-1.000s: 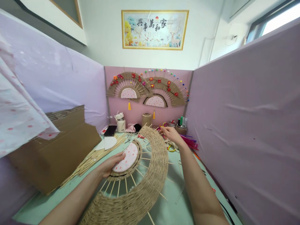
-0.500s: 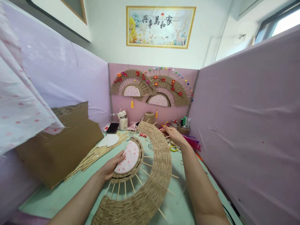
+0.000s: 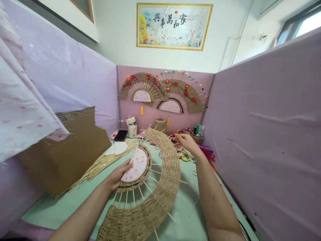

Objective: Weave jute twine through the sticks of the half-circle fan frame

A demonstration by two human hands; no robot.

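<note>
My left hand grips a half-round woven fan by its inner half-circle, thumb on the white cloth with pink dots. Brown twine weaving forms the fan's wide outer band, and thin pale sticks fan out from the centre through it. The fan is held tilted above the green tabletop, its lower end near me. My right hand is closed at the fan's far right edge, fingertips pinching the end of one stick. Small details at those fingertips are hard to make out.
A cardboard box stands at left beside a bundle of loose sticks. Behind are a phone, a white bottle, a twine spool and a pen holder. Yellow-handled scissors lie near my right hand. Decorated fans hang on the back panel.
The fan and my left hand have shifted slightly left and up in the view. My right hand stays at the fan's edge, fingers still pinched.
</note>
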